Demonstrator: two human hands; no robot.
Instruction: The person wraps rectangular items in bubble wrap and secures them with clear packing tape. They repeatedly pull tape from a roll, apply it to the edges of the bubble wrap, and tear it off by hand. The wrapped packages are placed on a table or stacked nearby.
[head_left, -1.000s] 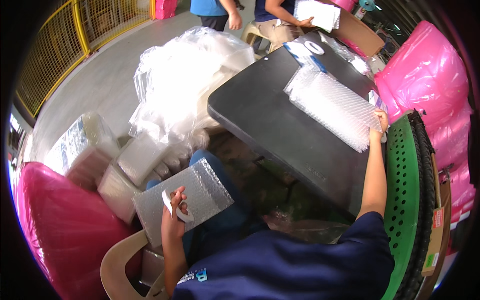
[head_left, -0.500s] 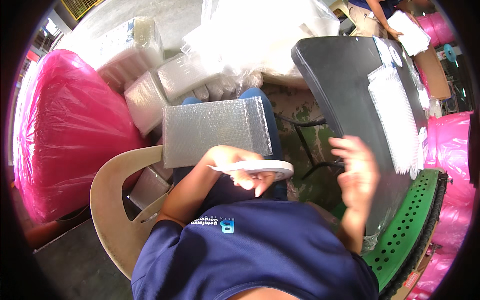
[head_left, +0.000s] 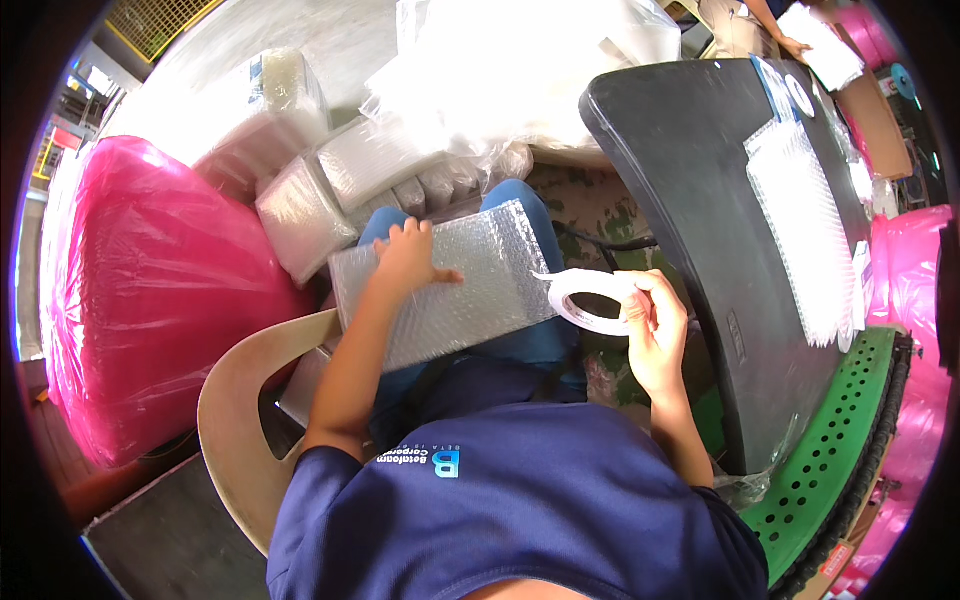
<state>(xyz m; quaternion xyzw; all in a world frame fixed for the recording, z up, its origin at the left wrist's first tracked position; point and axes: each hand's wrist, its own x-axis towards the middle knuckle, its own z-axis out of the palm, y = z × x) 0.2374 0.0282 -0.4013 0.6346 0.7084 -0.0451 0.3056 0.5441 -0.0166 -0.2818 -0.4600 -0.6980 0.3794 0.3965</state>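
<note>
A flat stack of clear bubble-wrap pouches [head_left: 470, 280] lies across my lap, tilted a little. On its left part rests my left hand [head_left: 405, 262], fingers spread near the far edge and thumb pointing right. My right hand [head_left: 660, 335] grips a roll of white tape [head_left: 585, 281] by its right side, at the right end of the stack. From the roll a short loose tape end reaches left, close to the stack's right edge; whether it touches cannot be made out.
At my right stands a black table [head_left: 665, 140] with bubble-wrap sheets [head_left: 800, 240] on it. Wrapped bundles [head_left: 300, 220] lie ahead, a large pink plastic-wrapped bundle [head_left: 160, 300] at left. A green perforated chair [head_left: 830, 460] is at lower right; another person's hand [head_left: 795, 48] shows far right.
The tape roll has passed from my left hand to my right. My left hand has moved forward onto the pouches, and my right hand has come in from the table side.
</note>
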